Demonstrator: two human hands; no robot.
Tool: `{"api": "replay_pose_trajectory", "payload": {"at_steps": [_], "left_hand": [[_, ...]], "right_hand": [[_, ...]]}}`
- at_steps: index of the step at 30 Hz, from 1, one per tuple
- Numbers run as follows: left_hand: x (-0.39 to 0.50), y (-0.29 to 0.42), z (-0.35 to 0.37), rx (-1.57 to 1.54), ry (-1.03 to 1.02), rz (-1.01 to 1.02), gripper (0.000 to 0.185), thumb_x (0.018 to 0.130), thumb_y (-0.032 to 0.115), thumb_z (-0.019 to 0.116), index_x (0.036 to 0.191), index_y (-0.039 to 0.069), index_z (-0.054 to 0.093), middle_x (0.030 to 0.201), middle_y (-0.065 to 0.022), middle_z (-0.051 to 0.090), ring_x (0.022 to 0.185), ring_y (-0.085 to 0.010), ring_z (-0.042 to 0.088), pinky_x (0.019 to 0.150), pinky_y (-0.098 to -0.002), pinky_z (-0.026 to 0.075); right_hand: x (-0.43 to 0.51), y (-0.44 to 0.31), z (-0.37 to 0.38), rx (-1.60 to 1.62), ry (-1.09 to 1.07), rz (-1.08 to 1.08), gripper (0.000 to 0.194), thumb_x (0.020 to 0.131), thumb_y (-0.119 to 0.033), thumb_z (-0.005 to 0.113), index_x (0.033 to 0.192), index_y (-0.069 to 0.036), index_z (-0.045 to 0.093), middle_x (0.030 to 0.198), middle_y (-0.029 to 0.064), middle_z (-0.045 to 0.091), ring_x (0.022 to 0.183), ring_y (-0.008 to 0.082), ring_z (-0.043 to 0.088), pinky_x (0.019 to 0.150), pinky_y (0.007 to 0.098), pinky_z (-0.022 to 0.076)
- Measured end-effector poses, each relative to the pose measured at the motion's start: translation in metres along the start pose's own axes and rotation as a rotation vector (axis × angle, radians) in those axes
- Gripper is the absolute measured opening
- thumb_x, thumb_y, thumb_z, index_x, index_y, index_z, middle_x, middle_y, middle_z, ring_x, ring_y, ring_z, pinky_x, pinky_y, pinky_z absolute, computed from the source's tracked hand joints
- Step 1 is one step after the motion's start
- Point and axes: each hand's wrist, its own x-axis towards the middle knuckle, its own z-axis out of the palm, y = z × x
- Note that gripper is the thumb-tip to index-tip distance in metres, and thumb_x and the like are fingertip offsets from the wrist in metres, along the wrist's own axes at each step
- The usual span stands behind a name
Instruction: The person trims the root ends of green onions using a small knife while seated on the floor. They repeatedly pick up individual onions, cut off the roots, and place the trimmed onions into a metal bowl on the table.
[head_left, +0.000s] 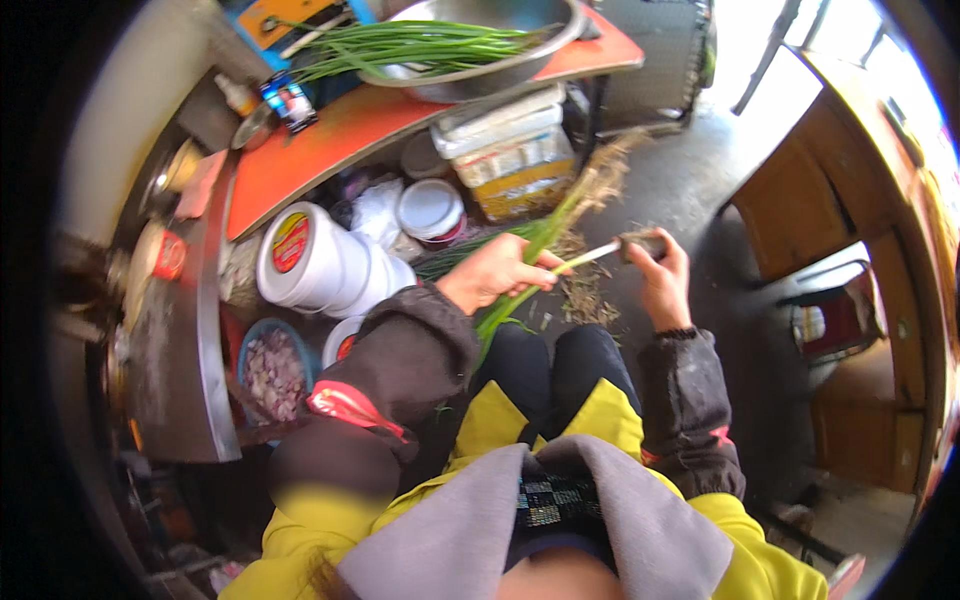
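Note:
My left hand (495, 271) grips a small bunch of green onions (551, 236), its dry roots pointing up and away and its leaves hanging over my lap. One stalk with a bare white stem (592, 256) stretches from that hand across to the right. My right hand (664, 274) pinches its root end, where a brown, dirty clump (641, 244) shows between thumb and fingers. More green onions (465, 251) lie on the floor, partly hidden behind my left hand. Brown root and leaf scraps (589, 296) are strewn on the floor just beyond my knees.
On an orange table (330, 154), a steel basin (555, 56) bears long green onions (420, 45). White buckets (330, 259), a lidded tub (431, 210) and stacked boxes (510, 150) stand underneath. A blue basin of peeled shallots or onions (274, 371) is at left, wooden cabinets (810, 180) at right.

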Motion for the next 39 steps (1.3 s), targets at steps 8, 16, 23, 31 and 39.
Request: {"api": "replay_pose_trajectory", "payload": {"at_steps": [8,16,23,31,39], "left_hand": [[0.003,-0.009,0.000,-0.097,0.027,0.019,0.026,0.072,0.002,0.064,0.097,-0.004,0.064,0.071,-0.0058,0.063,0.048,-0.0042,0.047,0.041,-0.0175,0.031],[0.005,-0.013,-0.001,-0.107,0.030,0.004,0.026,0.072,0.001,0.064,0.097,-0.005,0.063,0.071,-0.0071,0.062,0.048,-0.0052,0.048,0.041,-0.0177,0.031],[0.002,-0.012,-0.001,-0.084,0.048,0.020,0.027,0.073,0.002,0.064,0.099,-0.004,0.063,0.071,-0.0071,0.062,0.048,-0.0053,0.047,0.041,-0.0182,0.031],[-0.001,-0.012,-0.007,-0.067,0.046,0.023,0.026,0.074,0.003,0.063,0.099,-0.003,0.064,0.071,-0.0070,0.062,0.047,-0.0050,0.045,0.042,-0.0179,0.031],[-0.008,-0.004,-0.012,-0.062,0.080,0.012,0.030,0.074,0.009,0.064,0.102,-0.001,0.064,0.063,0.0003,0.057,0.044,-0.0031,0.038,0.041,-0.0171,0.027]], "right_hand": [[-0.004,-0.011,0.023,-0.530,0.004,-0.243,0.008,0.080,0.003,0.059,0.089,0.002,0.058,0.078,0.0067,0.063,0.070,0.0091,0.058,0.063,0.0226,0.0452],[-0.005,-0.005,0.033,-0.742,0.080,-0.367,0.007,0.079,0.001,0.059,0.084,0.001,0.056,0.074,0.0132,0.062,0.065,0.0186,0.061,0.061,0.0275,0.0472],[-0.004,0.002,0.033,-0.638,0.156,-0.232,0.006,0.079,0.000,0.060,0.083,0.001,0.056,0.075,0.0096,0.062,0.065,0.0136,0.057,0.060,0.0255,0.0452],[0.011,0.031,-0.001,0.127,0.280,0.131,0.012,0.078,-0.002,0.062,0.089,0.004,0.058,0.078,0.0044,0.061,0.066,0.0112,0.056,0.060,0.0237,0.0437],[-0.005,0.044,-0.027,-1.395,0.044,-0.242,0.033,0.061,-0.007,0.071,0.093,0.001,0.062,0.101,0.0206,0.057,0.092,0.0322,0.056,0.077,0.0364,0.0457]]}}
